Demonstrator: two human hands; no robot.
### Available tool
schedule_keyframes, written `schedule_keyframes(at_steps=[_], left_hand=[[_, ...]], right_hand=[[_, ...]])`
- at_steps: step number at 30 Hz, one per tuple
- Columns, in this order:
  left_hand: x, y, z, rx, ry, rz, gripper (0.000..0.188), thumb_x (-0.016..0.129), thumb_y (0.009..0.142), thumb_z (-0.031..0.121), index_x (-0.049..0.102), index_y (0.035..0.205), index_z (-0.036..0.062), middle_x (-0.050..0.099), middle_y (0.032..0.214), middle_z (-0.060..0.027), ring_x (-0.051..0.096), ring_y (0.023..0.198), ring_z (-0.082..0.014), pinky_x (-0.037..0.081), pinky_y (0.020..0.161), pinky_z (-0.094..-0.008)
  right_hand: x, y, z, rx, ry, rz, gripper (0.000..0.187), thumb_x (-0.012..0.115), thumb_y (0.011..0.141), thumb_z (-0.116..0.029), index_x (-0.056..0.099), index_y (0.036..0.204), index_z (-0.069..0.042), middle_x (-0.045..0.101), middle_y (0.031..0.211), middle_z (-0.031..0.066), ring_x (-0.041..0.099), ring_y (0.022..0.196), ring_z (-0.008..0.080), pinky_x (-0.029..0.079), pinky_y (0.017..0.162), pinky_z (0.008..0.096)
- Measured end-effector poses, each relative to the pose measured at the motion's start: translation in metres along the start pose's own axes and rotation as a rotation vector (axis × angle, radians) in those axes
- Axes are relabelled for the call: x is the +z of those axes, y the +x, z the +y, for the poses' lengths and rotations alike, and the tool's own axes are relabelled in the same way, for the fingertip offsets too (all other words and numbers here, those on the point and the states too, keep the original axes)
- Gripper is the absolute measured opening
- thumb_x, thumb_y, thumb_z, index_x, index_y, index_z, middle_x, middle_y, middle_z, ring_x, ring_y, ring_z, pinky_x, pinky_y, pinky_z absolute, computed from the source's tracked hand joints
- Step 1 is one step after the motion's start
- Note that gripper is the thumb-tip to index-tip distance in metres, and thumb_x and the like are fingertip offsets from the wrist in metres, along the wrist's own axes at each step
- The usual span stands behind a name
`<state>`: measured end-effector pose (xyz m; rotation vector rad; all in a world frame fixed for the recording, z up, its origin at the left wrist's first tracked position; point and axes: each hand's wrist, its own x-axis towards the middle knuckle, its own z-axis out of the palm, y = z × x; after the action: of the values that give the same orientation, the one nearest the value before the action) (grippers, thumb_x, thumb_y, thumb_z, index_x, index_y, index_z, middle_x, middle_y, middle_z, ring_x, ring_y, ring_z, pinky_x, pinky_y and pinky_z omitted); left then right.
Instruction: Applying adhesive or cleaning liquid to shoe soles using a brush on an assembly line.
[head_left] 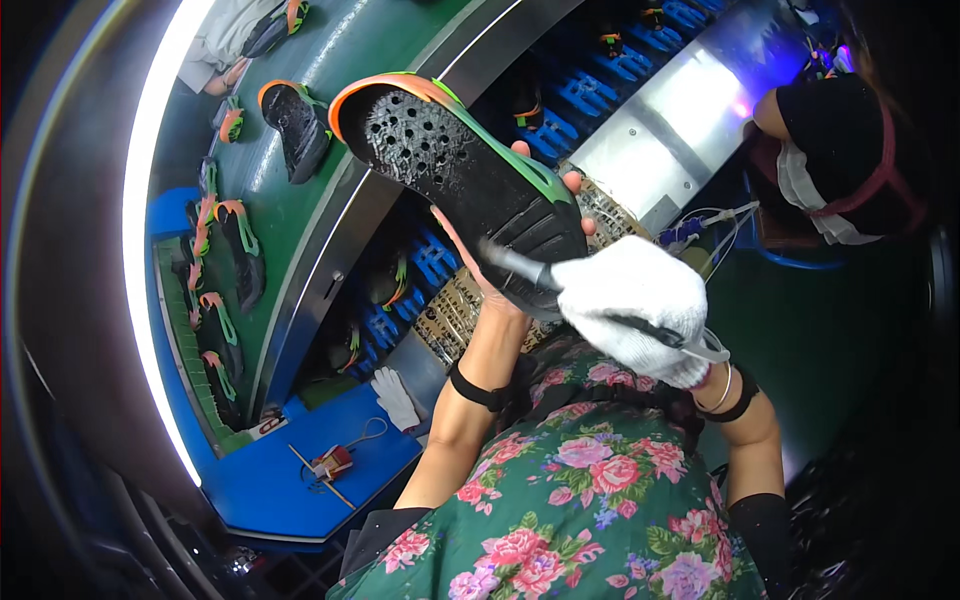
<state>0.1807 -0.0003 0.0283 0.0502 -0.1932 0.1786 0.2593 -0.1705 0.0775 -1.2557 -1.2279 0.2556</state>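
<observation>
Left hand (488, 279): bare, gripping the shoe (500, 205) from beneath, thumb along one edge, fingertips showing past the other.
Right hand (635, 305): in a white knit glove, closed around a brush (528, 267) with a pale shaft.
Shoe: held up in mid-picture, underside facing the camera; black, rimmed in orange and green, with a grey, hole-dotted patch at its upper-left end.
Brush tip: blurred, over the lower part of the underside; cannot tell whether it touches.
Far left: a bright light tube (143, 200), with a pale sleeve (212, 48) and part of another person's hand beyond it.
Green conveyor (385, 45): carries more black shoes (298, 132) with orange and green trim.
Blue worktop (270, 490): bears a red object (333, 462) beside a thin stick, and a loose white glove (397, 398).
Right of the shoe: blue holders (585, 92), then a shiny metal panel (675, 130).
Far right: a person (850, 150) in a black top.
</observation>
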Motion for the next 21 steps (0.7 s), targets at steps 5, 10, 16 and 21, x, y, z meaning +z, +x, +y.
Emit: schedule_keyframes(at_steps=[5, 10, 16, 21], left_hand=[[0.005, -0.006, 0.001, 0.046, 0.042, 0.073, 0.105, 0.042, 0.086, 0.091, 0.038, 0.157, 0.0138, 0.058, 0.136, -0.0351, 0.064, 0.113, -0.0508, 0.057, 0.089, -0.0643], [0.006, -0.013, 0.008, 0.048, 0.202, 0.116, 0.110, 0.041, 0.086, 0.092, 0.037, 0.156, 0.0070, 0.061, 0.132, -0.0335, 0.065, 0.111, -0.0487, 0.057, 0.089, -0.0604], [0.000, -0.013, 0.011, 0.030, 0.190, 0.083, 0.117, 0.053, 0.082, 0.089, 0.026, 0.163, 0.0080, 0.036, 0.162, -0.0196, 0.056, 0.127, -0.0532, 0.056, 0.095, -0.0674], [0.000, -0.022, 0.022, -0.106, 0.204, 0.094, 0.114, 0.059, 0.084, 0.082, 0.023, 0.164, 0.0092, 0.034, 0.163, -0.0209, 0.052, 0.130, -0.0571, 0.057, 0.097, -0.0668]], right_hand=[[0.008, -0.010, -0.021, -0.090, -0.057, -0.081, 0.026, 0.082, 0.080, -0.004, 0.079, 0.106, -0.008, 0.078, 0.105, 0.0098, 0.075, 0.088, 0.0266, 0.060, 0.078, 0.0360], [0.003, -0.009, -0.009, -0.033, -0.098, 0.058, 0.020, 0.084, 0.076, -0.002, 0.080, 0.094, -0.008, 0.079, 0.099, 0.0123, 0.075, 0.083, 0.0264, 0.058, 0.072, 0.0358], [0.000, -0.024, -0.003, -0.001, 0.154, -0.119, 0.025, 0.083, 0.079, -0.005, 0.080, 0.103, -0.008, 0.078, 0.101, 0.0094, 0.074, 0.087, 0.0259, 0.059, 0.078, 0.0360], [0.006, -0.021, -0.005, -0.126, -0.184, -0.052, 0.023, 0.084, 0.076, -0.002, 0.080, 0.098, -0.008, 0.079, 0.101, 0.0127, 0.074, 0.083, 0.0267, 0.059, 0.074, 0.0366]])
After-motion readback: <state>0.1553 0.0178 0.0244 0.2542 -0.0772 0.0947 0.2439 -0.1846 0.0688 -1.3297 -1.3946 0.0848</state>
